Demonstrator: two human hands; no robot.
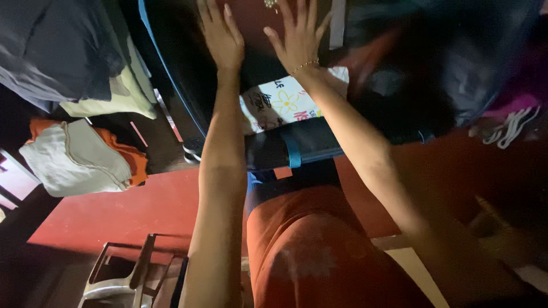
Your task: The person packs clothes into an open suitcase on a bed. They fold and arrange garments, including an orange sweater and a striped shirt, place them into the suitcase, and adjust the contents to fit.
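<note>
printed item (285,102) | white, yellow flower, dark and pink lettering | just below the wrists

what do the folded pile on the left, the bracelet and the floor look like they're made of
Folded pile: soft woven cloth, matte, seemingly cotton; it creases and shows a stitched hem. Bracelet on the right hand: thin, gold-coloured beads or links that glint, probably metal; too small to be sure. Floor: hard, smooth, red surface with a faint sheen, perhaps painted cement or tile.

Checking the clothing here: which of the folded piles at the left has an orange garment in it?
The lower pile, on the red floor: a cream piece lies over orange cloth. The upper pile shows only dark grey and pale yellow.
</note>
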